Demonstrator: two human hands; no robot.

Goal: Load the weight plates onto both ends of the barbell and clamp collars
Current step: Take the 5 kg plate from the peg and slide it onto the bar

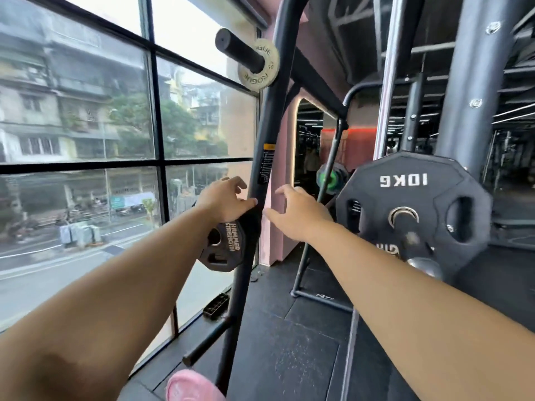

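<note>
A small black Hammer Strength plate (224, 248) hangs on a peg of the dark rack post (260, 169) by the window. My left hand (224, 199) rests on the plate's top edge, fingers curled over it. Just right of the post, my right hand (298, 212) hovers with its fingers spread and holds nothing. A black 10 kg plate (434, 198) sits on the barbell sleeve (411, 241) at the right. No collar shows on that sleeve.
A small pale Rogue plate (262, 72) sits on an upper storage peg (238, 50). An empty peg (207, 341) juts from the post near the floor. Big windows (86, 140) line the left. A pink shoe (192, 386) shows at the bottom, on black rubber flooring (289, 342).
</note>
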